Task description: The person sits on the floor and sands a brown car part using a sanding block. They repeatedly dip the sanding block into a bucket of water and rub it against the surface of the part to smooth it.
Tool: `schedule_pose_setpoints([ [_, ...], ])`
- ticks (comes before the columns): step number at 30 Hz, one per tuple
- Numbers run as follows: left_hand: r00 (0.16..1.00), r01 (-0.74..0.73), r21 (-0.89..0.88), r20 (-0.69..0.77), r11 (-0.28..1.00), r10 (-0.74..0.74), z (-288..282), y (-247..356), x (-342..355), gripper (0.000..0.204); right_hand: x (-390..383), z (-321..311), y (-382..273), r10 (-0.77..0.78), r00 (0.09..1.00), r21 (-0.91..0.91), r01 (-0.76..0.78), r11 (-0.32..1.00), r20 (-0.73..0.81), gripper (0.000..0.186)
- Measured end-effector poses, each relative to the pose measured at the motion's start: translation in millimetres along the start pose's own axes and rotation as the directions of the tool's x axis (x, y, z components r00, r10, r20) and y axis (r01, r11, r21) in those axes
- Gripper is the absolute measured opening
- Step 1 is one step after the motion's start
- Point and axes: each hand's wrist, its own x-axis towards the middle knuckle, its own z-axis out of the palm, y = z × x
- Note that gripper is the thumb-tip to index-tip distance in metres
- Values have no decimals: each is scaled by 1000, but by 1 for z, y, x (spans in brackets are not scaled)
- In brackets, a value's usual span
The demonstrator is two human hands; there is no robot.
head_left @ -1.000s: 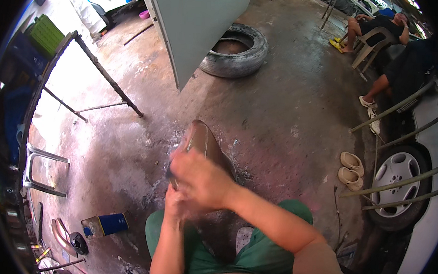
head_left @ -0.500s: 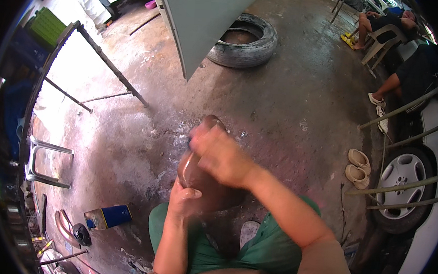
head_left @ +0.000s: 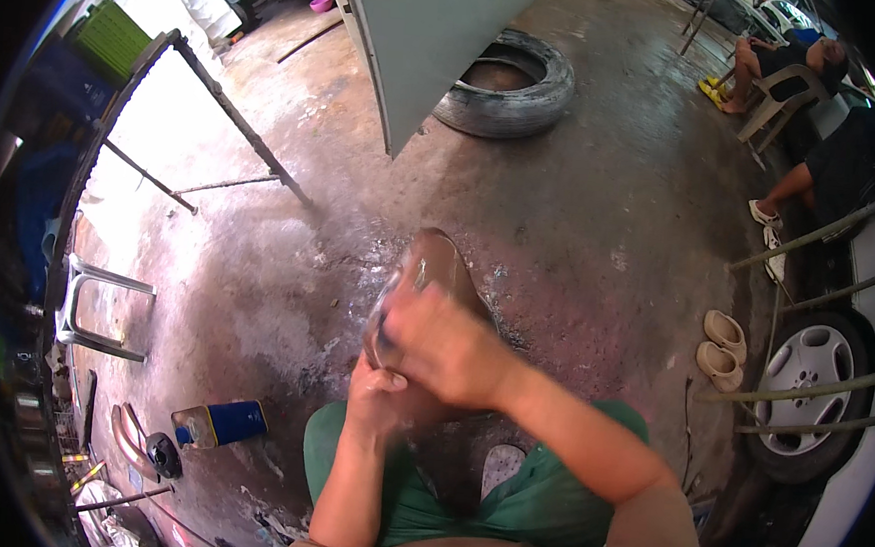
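Observation:
Between my knees is a brown, curved, wet-looking piece (head_left: 442,261) with a glossy rim; I cannot tell its exact kind. My left hand (head_left: 375,385) grips its near left edge, thumb over the top. My right hand (head_left: 453,347), smeared by motion, is closed and pressed on the piece's left side just above the left hand. A small dark thing (head_left: 386,333) shows under its fingers, too blurred to name. Part of the piece is hidden beneath the right hand and forearm.
A blue and clear container (head_left: 220,426) lies on the wet concrete at left, near a grey stool (head_left: 105,308). Ahead are a grey panel (head_left: 421,52) and a tyre (head_left: 519,93). On the right are clogs (head_left: 721,353), a car wheel (head_left: 810,382) and two seated people.
My right hand has slid down along the piece toward my left hand, uncovering the piece's far end. My left hand keeps its grip. The whole view has shifted slightly.

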Motion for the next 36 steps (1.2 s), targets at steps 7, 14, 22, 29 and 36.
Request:
schedule_pose_setpoints([
  [7,975,-35,98,221,995,13,-5,-1,-6,97,-4,-26,55,187,969,-132,-208,969,-160,41],
  [14,995,11,29,96,1000,-13,0,1,-6,105,-3,-10,5,-25,1000,-9,25,1000,3,44],
  [22,998,-41,-108,-44,993,37,-9,-3,3,97,-11,6,-19,-57,996,0,57,998,74,47],
  [29,982,-82,133,180,988,57,6,-4,-5,98,-13,-20,54,697,706,490,-567,663,-127,42],
  [36,991,-131,247,27,960,128,-1,-17,15,78,-17,-22,57,835,493,924,-380,-44,243,50],
])
